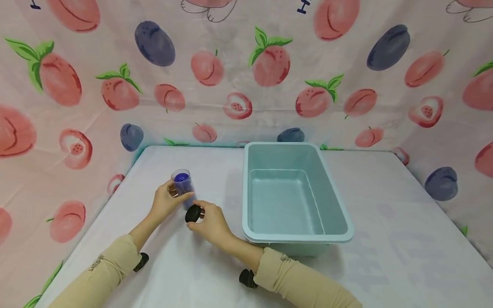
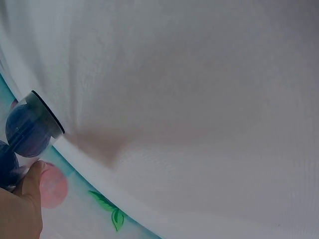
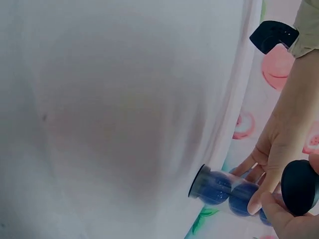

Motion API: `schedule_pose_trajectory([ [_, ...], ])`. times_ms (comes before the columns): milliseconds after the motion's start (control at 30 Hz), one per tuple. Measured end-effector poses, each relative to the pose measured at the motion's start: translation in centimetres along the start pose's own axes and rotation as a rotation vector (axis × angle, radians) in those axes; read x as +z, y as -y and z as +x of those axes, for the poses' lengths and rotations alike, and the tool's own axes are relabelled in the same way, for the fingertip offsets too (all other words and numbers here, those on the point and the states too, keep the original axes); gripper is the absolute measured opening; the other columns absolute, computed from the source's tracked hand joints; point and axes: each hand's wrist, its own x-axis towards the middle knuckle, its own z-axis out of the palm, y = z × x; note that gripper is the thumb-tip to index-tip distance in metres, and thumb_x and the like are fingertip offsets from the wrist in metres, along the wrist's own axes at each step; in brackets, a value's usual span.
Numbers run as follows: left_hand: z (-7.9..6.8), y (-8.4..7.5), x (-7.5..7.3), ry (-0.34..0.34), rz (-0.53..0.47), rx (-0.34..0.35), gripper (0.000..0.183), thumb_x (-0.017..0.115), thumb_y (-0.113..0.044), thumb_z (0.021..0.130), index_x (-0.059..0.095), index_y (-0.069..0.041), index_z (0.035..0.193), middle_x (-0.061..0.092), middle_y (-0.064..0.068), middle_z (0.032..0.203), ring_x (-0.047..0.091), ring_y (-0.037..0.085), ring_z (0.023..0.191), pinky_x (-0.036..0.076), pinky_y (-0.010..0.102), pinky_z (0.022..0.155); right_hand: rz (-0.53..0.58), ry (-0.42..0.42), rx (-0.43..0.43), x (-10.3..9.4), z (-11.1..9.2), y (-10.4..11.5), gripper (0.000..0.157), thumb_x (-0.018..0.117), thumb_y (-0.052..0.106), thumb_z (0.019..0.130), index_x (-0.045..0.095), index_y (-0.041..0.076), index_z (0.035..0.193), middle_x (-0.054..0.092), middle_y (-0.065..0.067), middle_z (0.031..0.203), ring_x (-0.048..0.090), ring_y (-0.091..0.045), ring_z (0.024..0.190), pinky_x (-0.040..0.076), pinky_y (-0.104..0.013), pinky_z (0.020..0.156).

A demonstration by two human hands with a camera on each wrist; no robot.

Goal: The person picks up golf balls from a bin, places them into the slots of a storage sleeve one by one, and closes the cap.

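My left hand (image 1: 165, 201) grips a clear tube (image 1: 185, 187) around its side. The tube stands slightly tilted, and its upper rim has no lid on it. Dark blue balls (image 3: 214, 188) are stacked inside, and a black base (image 3: 199, 181) closes the tube's lower end. In my right hand (image 1: 215, 223), the thumb and fingers pinch a round black lid (image 1: 193, 214) by its edge. That lid is beside the tube, on the near right side of it. In the left wrist view the balls (image 2: 30, 132) show through the wall, above my left thumb.
To the right stands a large light-blue plastic basin (image 1: 298, 238) on the white-covered table (image 1: 385, 205). A fruit-print cloth (image 1: 239, 64) hangs behind the table and along its sides. Black wrist devices (image 1: 247, 278) are worn near both sleeve cuffs.
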Motion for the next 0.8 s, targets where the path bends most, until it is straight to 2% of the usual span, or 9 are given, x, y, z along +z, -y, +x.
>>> schedule_pose_trajectory([
  [100,0.0,0.0,0.0,0.001,-0.001,0.005,0.051,0.073,-0.016,0.082,0.053,0.006,0.122,0.059,0.030,0.120,0.059,0.042,0.111,0.049,0.046,0.094,0.029,-0.012,-0.020,-0.1,-0.2,0.4,0.052,0.074,0.001,0.074,0.056,-0.010,0.122,0.062,-0.022,0.116,0.065,-0.031,0.101,0.055,-0.030,0.086],
  [233,0.0,0.1,0.1,0.009,-0.011,0.017,0.049,0.073,-0.014,0.082,0.052,0.006,0.122,0.060,0.029,0.120,0.060,0.041,0.111,0.050,0.045,0.094,0.042,-0.030,-0.055,-0.3,-0.6,1.2,0.049,0.075,0.005,0.074,0.058,-0.008,0.118,0.061,-0.018,0.111,0.064,-0.027,0.099,0.054,-0.020,0.084],
  [367,-0.1,0.1,0.0,0.018,-0.018,0.022,0.049,0.072,-0.014,0.083,0.053,0.005,0.123,0.061,0.027,0.120,0.060,0.039,0.111,0.050,0.043,0.093,0.043,-0.005,-0.062,-0.7,-1.0,2.0,0.048,0.075,0.007,0.076,0.058,-0.007,0.118,0.065,-0.016,0.112,0.066,-0.022,0.098,0.052,-0.015,0.083],
  [600,-0.2,0.0,0.0,0.015,-0.026,0.030,0.048,0.072,-0.012,0.082,0.053,0.006,0.123,0.061,0.027,0.119,0.060,0.039,0.111,0.051,0.041,0.092,0.025,0.044,-0.059,-1.4,-1.4,3.0,0.050,0.075,0.011,0.077,0.058,-0.004,0.122,0.068,-0.015,0.109,0.068,-0.018,0.093,0.051,-0.013,0.080],
  [800,-0.2,-0.4,0.0,0.004,-0.033,0.027,0.045,0.072,-0.009,0.082,0.054,0.008,0.120,0.061,0.030,0.116,0.061,0.040,0.110,0.052,0.039,0.091,0.064,0.028,-0.107,-2.0,-1.9,3.9,0.042,0.071,0.018,0.084,0.059,0.001,0.120,0.060,-0.010,0.099,0.059,-0.014,0.086,0.051,-0.014,0.079],
])
